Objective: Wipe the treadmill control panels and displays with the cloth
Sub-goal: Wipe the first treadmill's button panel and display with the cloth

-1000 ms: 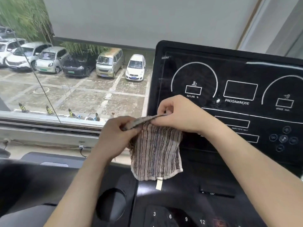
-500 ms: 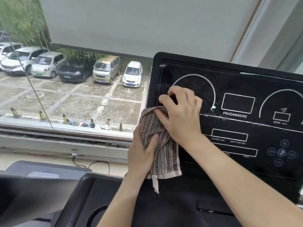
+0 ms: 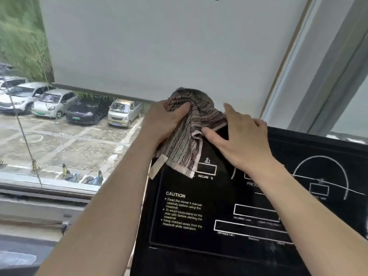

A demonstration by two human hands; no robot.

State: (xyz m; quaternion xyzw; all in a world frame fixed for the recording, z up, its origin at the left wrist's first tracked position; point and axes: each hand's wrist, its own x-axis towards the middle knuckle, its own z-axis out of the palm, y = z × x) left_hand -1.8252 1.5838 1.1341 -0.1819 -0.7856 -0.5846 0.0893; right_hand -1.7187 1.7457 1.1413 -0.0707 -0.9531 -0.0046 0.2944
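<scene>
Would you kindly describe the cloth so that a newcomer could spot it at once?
Find the black treadmill console. At its top left corner the left hand grips the cloth. It is the only fabric there: brown-striped, with a pale tag hanging.

Cloth (image 3: pixel 187 140): striped brown-pink-grey, bunched, draped over panel's 11 o'clock corner; white tag (image 3: pixel 158 169) hangs at its 7 o'clock; left hand (image 3: pixel 165 124) grips top bunch, right hand (image 3: pixel 241 140) thumb touches hem
Panel (image 3: pixel 199 240): glossy black, white outlines, displays dark; CAUTION text at 8 o'clock, INCLINE box just below cloth
</scene>
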